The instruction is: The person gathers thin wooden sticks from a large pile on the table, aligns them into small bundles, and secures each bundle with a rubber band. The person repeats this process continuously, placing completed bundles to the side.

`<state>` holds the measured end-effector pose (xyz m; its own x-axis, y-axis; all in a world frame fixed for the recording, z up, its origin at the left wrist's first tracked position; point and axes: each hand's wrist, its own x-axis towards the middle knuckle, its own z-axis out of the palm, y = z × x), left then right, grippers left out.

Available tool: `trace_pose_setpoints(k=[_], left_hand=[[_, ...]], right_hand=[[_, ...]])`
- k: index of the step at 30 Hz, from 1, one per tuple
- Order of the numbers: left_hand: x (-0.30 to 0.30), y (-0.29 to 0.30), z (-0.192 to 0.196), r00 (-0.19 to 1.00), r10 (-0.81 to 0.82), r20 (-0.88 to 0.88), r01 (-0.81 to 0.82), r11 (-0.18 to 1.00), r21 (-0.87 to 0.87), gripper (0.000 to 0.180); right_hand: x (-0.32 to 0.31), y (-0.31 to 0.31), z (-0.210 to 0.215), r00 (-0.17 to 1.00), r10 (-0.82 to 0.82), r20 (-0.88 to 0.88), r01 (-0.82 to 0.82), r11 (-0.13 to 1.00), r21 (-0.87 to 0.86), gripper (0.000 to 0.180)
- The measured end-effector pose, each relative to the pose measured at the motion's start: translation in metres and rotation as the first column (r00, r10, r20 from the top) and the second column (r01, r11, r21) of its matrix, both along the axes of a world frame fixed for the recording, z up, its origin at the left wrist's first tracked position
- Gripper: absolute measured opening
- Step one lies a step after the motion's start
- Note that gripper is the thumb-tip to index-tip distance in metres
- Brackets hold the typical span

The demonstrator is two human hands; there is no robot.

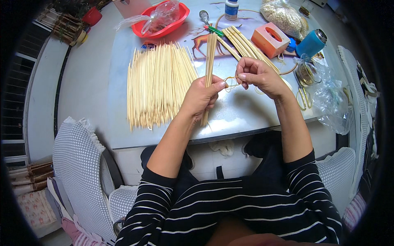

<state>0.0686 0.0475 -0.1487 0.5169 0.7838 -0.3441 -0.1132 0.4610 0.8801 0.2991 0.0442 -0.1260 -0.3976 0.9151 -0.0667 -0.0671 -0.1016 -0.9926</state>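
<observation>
As we look down past a black shirt with thin white stripes [246,201], we see chairs under grey-and-white checked cloth covers [78,156] on both sides of a pale, glossy tabletop [118,123]. Above the near part of the table, our left hand [202,96] is closed around a slim bundle of pale wooden sticks [210,61], held nearly upright, its thumb pointing to the right. Our right hand [260,77] is raised beside it, thumb and fingertips pinching a thin yellowish looped band [232,77] that spans the gap to the left thumb. Farther right lie scissors with yellow loop handles [303,100] and a crumpled clear plastic bag [334,102]. Left of the bundle spreads a broad heap of loose pale wooden sticks [156,86]. Beyond the right hand, we find a row of more long sticks [248,45], an orange box with an oval opening [269,39] and a blue cylindrical flask [311,43]. Toward the far edge sit a red plastic basin [180,20] holding a filmy clear bag [164,15], a white-and-blue bottle [231,10] and a clear sack full of small beige pieces [283,16].
</observation>
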Motion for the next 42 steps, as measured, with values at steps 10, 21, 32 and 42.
trace_pose_setpoints(k=[10, 21, 32, 42], left_hand=[[-0.007, 0.007, 0.000, 0.998, 0.065, 0.022, -0.065, 0.998, -0.020, 0.017], [0.008, 0.002, -0.010, 0.985, 0.031, -0.168, -0.013, 0.994, 0.106, 0.035], [0.004, 0.006, -0.013, 0.980, 0.020, -0.200, 0.012, 0.988, 0.157, 0.016], [0.000, 0.001, -0.002, 0.987, 0.008, -0.161, 0.015, 0.990, 0.143, 0.028]], right_hand=[[0.027, 0.004, -0.004, 0.991, -0.062, 0.122, 0.059, 0.998, 0.026, 0.010], [0.044, 0.001, -0.021, 0.588, -0.271, 0.762, 0.106, 0.960, 0.259, 0.009], [0.035, -0.006, -0.030, -0.108, -0.190, 0.976, 0.005, 0.981, 0.192, 0.020], [0.038, -0.001, -0.011, 0.821, -0.025, 0.570, 0.031, 1.000, -0.001, 0.010]])
